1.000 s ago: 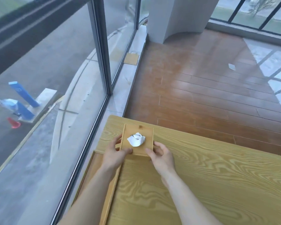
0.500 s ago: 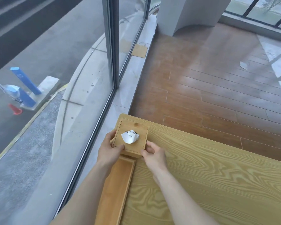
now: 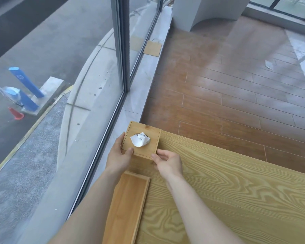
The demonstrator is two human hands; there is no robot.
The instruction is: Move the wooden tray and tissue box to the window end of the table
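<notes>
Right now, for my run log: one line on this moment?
tissue box: table corner | left hand, right hand: gripping | wooden tray: behind

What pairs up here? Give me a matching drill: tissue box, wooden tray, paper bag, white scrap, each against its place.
Things:
1. tissue box
2. wooden tray
3. paper bag
4. white scrap

Places:
A. flat on the wood floor, far right
B. on the pale sill strip by the window glass
C. table corner at the window end, between the left hand and right hand
D. along the table's window-side edge, nearer the camera than the hands

Pairs: 1-C, 2-D, 3-B, 4-A
</notes>
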